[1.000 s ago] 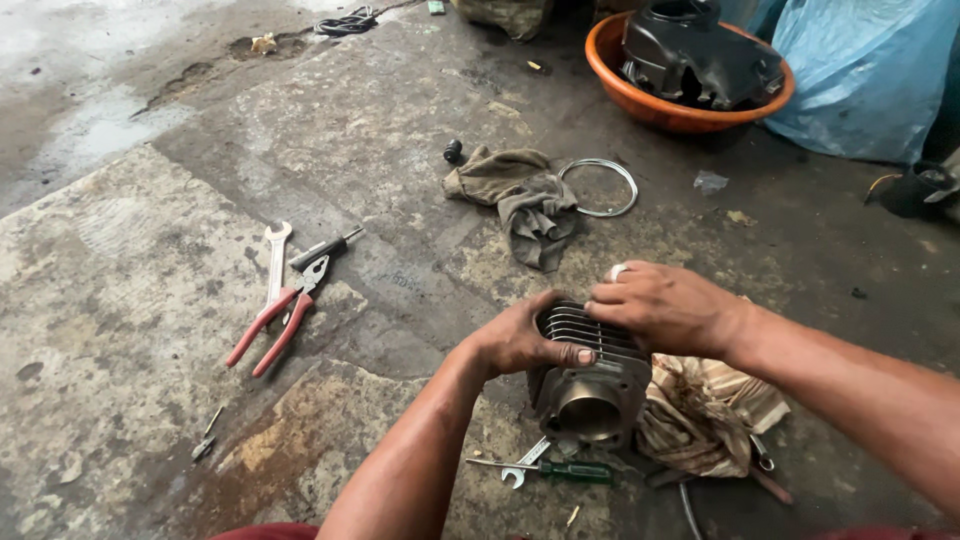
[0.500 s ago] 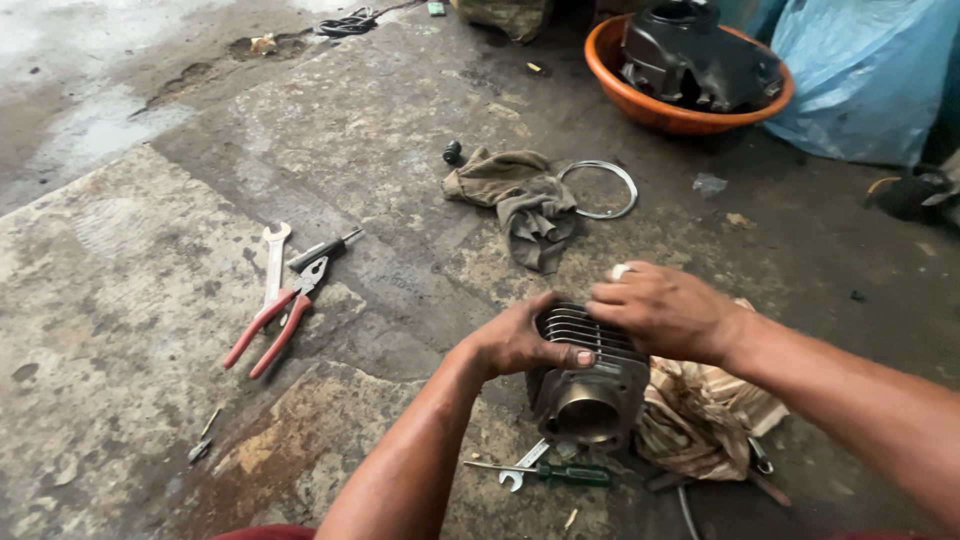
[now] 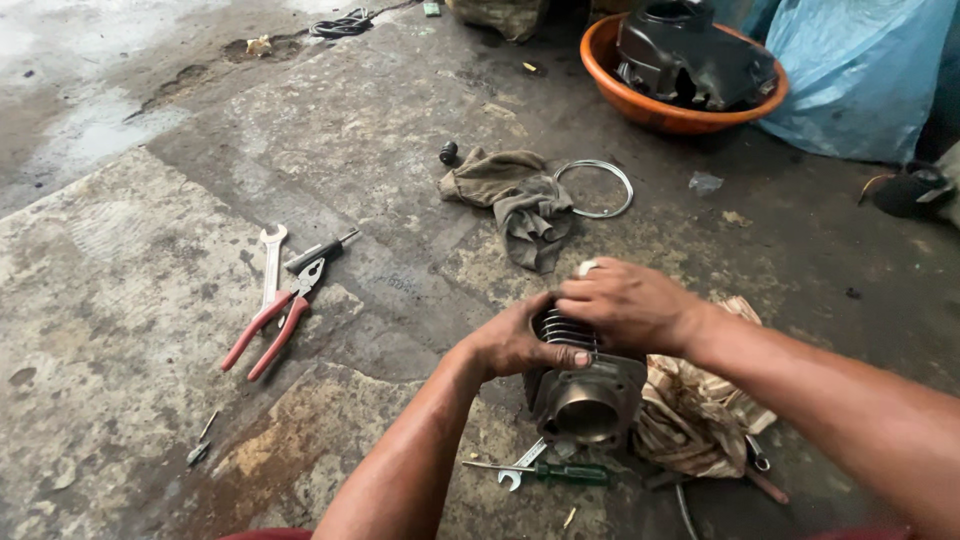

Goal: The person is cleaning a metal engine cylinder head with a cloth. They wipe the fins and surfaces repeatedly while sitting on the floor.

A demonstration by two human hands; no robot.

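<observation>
While the finned engine cylinder (image 3: 585,385) stands on the concrete floor (image 3: 150,300) with its bore facing the person, it is best kept steady from both sides, so that it does not tip onto the striped rag (image 3: 700,420) touching its right side. The left hand (image 3: 520,340) wraps the cylinder's left flank, thumb laid across the fins, its grip closed on the metal. The right hand (image 3: 625,305) lies over the top fins, fingers curled down and pressing; its grip is closed too. A green-handled screwdriver (image 3: 560,472) and a small spanner (image 3: 520,468) lie just in front of the cylinder; red pliers (image 3: 270,330) rest well apart to the left.
</observation>
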